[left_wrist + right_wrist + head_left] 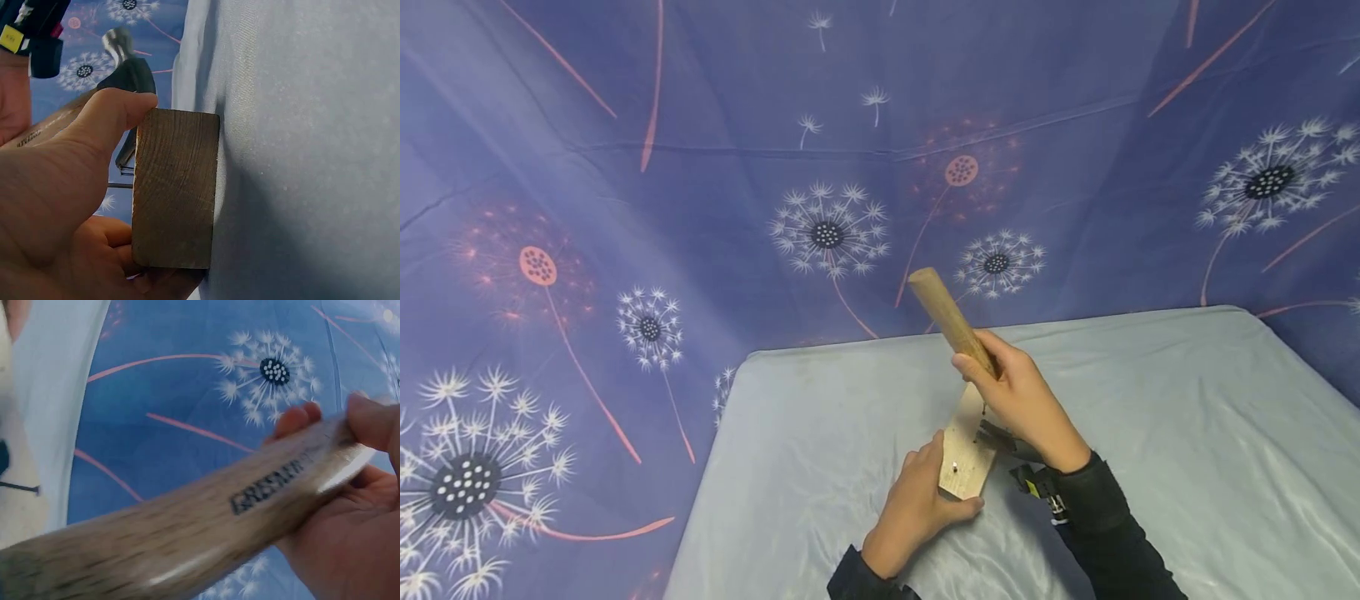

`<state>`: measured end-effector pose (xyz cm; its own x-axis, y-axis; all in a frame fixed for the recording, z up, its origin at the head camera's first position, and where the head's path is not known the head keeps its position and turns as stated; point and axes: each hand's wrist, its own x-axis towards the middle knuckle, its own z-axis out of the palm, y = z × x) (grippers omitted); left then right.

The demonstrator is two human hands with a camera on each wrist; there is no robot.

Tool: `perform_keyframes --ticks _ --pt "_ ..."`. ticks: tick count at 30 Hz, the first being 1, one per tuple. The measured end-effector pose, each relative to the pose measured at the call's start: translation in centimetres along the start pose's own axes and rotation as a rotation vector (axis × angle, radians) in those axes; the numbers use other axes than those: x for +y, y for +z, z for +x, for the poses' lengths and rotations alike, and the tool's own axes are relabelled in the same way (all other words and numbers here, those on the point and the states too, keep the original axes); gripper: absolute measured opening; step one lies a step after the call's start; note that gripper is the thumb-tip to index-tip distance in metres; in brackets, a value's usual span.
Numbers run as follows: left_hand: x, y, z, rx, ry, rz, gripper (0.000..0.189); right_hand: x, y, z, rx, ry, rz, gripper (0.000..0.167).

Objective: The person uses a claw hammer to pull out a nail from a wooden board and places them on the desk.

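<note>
— Where is the hammer (953, 323) kept?
— Its wooden handle (936, 298) is grasped by the right hand (1030, 400), with the butt end left free. The metal head (134, 76) is positioned close to the nails (955, 467) of the wooden block (967, 479). Whether a nail is touched, it cannot be told.
— And the left hand (913, 504)?
— By it, the near end of the block is gripped, over the pale cloth (820, 425).
— How will these be handled?
— Most weight is probably carried in the head; more leverage may be given if the handle is held nearer its free end. It seems stiff but smooth, so slipping should be guarded against. The block looks rigid, not fragile; it is best held by its sides, away from the nails.
</note>
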<state>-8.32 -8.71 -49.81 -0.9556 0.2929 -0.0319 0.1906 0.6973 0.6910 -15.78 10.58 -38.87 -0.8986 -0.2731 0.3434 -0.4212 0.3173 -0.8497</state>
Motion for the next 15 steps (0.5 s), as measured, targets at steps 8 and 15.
perform_keyframes --ticks 8,15 --pt "0.0 0.1 0.0 -0.015 -0.024 0.007 0.108 -0.5 -0.1 0.8 -0.088 0.037 -0.047 0.043" --pt "-0.1 -0.1 0.1 -0.007 -0.012 0.033 0.107 -0.6 1.6 1.4 -0.098 0.034 -0.023 0.044"
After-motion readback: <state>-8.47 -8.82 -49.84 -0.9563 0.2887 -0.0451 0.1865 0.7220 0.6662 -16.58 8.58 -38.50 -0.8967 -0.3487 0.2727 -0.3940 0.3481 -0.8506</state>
